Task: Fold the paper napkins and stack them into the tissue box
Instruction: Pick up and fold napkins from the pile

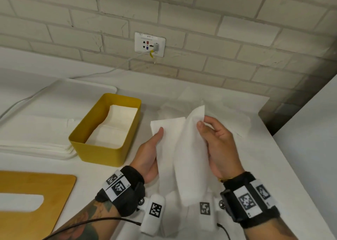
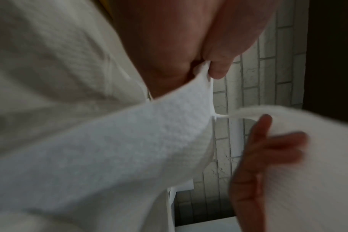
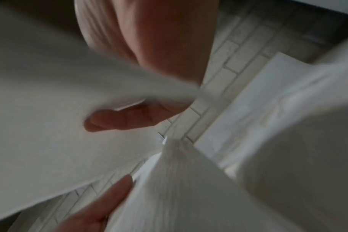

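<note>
I see both hands raised above the white table (image 1: pixel 273 157) with one white napkin (image 1: pixel 184 148) held between them. My left hand (image 1: pixel 148 155) grips the napkin's left part, thumb pressed on top near its far corner and the fingers hidden behind the sheet. My right hand (image 1: pixel 220 148) pinches the right flap near its top edge between thumb and fingertips, lifting that flap so it stands up and leans toward the left hand. The napkin hangs down between both wrists, clear of the table as far as I can tell.

To the left of my left hand stands the yellow box (image 1: pixel 94 148), open on top, with folded napkins (image 1: pixel 116 123) lying inside it. Further left of the box lies a flat pile of white sheets (image 1: pixel 36 145). Nearer to me than that, left of my left wrist, lies a wooden lid (image 1: pixel 36 194) with a slot. More loose napkins (image 1: pixel 228 115) lie on the table beyond my right hand.
</note>
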Action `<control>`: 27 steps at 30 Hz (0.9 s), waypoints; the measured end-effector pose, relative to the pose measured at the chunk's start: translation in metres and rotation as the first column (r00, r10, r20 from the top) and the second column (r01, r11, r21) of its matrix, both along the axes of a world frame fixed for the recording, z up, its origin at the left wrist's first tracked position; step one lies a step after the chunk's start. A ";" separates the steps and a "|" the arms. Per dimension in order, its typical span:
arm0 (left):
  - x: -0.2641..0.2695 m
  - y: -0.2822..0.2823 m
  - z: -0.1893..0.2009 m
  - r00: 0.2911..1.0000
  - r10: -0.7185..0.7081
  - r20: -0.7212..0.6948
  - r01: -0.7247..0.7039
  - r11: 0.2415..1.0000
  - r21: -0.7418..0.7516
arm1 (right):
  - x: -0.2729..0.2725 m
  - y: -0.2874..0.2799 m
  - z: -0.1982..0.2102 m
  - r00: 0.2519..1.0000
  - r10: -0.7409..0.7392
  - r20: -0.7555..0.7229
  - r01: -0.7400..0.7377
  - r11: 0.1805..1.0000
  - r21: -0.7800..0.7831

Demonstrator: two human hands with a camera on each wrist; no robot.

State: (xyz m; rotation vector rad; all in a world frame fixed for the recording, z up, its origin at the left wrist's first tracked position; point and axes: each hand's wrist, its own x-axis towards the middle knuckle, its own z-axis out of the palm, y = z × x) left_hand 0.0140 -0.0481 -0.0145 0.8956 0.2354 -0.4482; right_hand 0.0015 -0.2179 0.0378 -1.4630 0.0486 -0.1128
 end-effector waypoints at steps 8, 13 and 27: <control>0.001 0.001 -0.010 0.998 -0.067 -0.010 0.066 0.995 -0.072 | 0.006 0.006 -0.011 0.985 0.171 -0.030 -0.157 0.953 0.258; 0.004 -0.003 -0.003 0.995 -0.067 0.081 0.067 0.998 -0.004 | 0.009 0.006 -0.029 0.994 -0.004 -0.108 -0.016 0.984 -0.176; 0.006 0.000 -0.008 0.996 -0.045 0.079 0.039 0.996 0.074 | 0.000 0.014 -0.039 0.980 -0.003 -0.198 -0.025 0.990 -0.138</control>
